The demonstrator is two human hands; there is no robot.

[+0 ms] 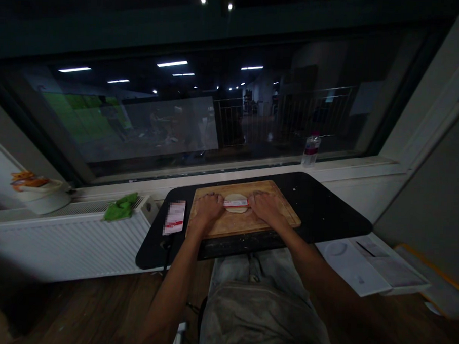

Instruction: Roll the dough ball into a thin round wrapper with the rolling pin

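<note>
Item: rod (235,203), white with red edging and print, lying crosswise between the two hands, its bare middle over the disc.

Item: left hand (209,205), curled over the rod's near-left end; fingertips tucked out of sight.

Item: right hand (265,208), curled likewise over the opposite end, palm down. The two hands stand apart, one at each end, a hold that would share pressure evenly and leave the middle free.

Item: round, pale, flat disc (237,210), apparently dough, beneath the rod and between the hands; its edge shows above and below the rod. Its central place puts it within equal reach of both.

Item: wooden board (227,228), under both hands, likely there to give a firm face and spare the surface below.

Item: black table (326,212), under the board and reaching well past the right hand (pale specks dot its top, perhaps flour).

Item: white-and-red packet or device (176,218), partly blurred, just outside the left hand and off the board, presumably to keep it out of the way.

Item: bottle (311,151), upright on the sill beyond the right hand.

Item: green cloth (121,207), draped on the radiator (78,241), well left of the left hand.
</note>
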